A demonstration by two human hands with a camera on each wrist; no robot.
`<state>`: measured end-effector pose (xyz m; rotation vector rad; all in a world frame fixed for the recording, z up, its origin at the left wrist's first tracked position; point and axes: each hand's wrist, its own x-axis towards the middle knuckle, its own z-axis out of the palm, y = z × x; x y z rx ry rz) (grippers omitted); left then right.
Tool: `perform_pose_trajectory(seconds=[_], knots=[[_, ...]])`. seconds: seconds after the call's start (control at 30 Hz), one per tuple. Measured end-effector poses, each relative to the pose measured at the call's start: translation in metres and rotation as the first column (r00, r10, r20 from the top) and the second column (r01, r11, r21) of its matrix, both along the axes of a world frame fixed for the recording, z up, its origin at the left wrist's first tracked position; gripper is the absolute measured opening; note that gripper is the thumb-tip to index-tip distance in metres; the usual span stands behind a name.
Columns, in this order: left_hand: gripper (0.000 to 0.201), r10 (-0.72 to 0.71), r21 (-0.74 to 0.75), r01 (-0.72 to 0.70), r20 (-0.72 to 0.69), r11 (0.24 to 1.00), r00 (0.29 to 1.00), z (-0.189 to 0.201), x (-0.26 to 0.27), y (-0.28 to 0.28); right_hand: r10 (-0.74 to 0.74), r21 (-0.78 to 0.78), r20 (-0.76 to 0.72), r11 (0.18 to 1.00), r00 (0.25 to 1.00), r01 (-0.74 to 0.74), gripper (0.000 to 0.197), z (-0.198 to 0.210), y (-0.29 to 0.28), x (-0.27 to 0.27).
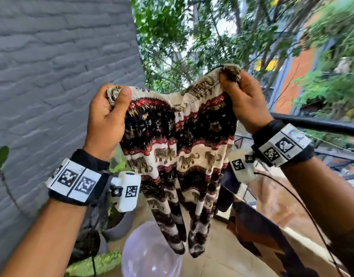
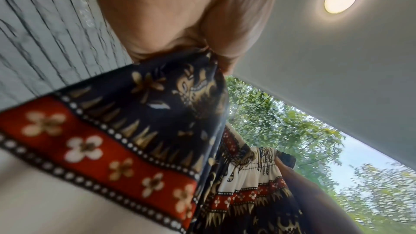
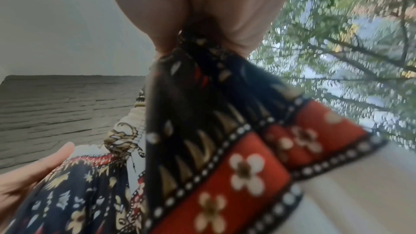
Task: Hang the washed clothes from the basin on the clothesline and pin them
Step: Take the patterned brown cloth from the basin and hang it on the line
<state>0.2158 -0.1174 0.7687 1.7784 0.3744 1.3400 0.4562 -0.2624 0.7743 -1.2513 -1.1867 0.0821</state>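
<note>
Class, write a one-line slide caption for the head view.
Both hands, left hand and right hand, grip the waistband of patterned trousers, held up above a basin.

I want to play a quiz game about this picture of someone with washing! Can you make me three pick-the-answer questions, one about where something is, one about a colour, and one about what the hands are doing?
1. Where is the clear basin?
A. below the trousers
B. on the railing
C. on the wall

2. What colour are the flowered bands on the trousers?
A. green
B. red
C. pink

3. How are the trousers held?
A. one hand
B. pinned to a line
C. both hands at the waistband

Answers: 1 A, the legs dangle above it. 2 B, both wrist views show red bands. 3 C, the left hand and right hand each grip an end.
</note>
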Motion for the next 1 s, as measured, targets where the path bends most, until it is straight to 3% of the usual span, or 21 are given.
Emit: perform_pose_trajectory(seconds=[0.1,0.17,0.23,0.43,0.53,0.57,0.67,0.7,0.87,1.0], knots=[[0.015,-0.111,0.015,0.111,0.005,0.994,0.994,0.018,0.014,-0.011,-0.124,0.052,0.033,0.991,0.992,0.122,0.02,0.025,-0.032,0.005],[0.016,-0.193,0.026,0.192,0.007,0.981,0.981,0.023,0.023,-0.02,-0.172,0.09,-0.002,0.981,0.985,0.172,0.012,0.03,-0.058,0.011],[0.016,-0.286,0.019,0.286,0.011,0.958,0.958,0.022,0.031,-0.032,-0.26,0.081,-0.043,0.961,0.965,0.263,0.017,0.029,-0.089,0.013],[0.012,-0.461,-0.062,0.457,-0.091,0.887,0.883,-0.027,0.05,-0.074,-0.465,-0.09,-0.058,0.884,0.883,0.459,0.017,-0.026,-0.195,0.009],[0.01,-0.505,-0.079,0.499,-0.163,0.863,0.848,-0.055,0.056,-0.094,-0.566,-0.19,-0.025,0.812,0.824,0.552,0.053,-0.06,-0.25,0.001],[0.009,-0.523,-0.079,0.518,-0.191,0.852,0.831,-0.064,0.058,-0.101,-0.589,-0.214,-0.02,0.792,0.808,0.572,0.052,-0.072,-0.269,-0.001],[0.018,-0.574,-0.072,0.583,-0.302,0.81,0.761,-0.085,0.065,-0.128,-0.652,-0.282,-0.025,0.732,0.758,0.62,0.018,-0.101,-0.321,-0.013],[0.022,-0.592,-0.079,0.605,-0.343,0.792,0.729,-0.091,0.068,-0.141,-0.672,-0.302,-0.029,0.712,0.74,0.634,0.015,-0.113,-0.338,-0.015],[0.021,-0.717,-0.137,0.748,-0.436,0.65,0.543,-0.125,0.09,-0.193,-0.787,-0.371,-0.102,0.597,0.608,0.711,0.022,-0.154,-0.409,-0.034],[0.022,-0.741,-0.172,0.791,-0.508,0.587,0.439,-0.148,0.11,-0.242,-0.844,-0.377,-0.166,0.532,0.51,0.759,0.021,-0.176,-0.467,-0.052]])
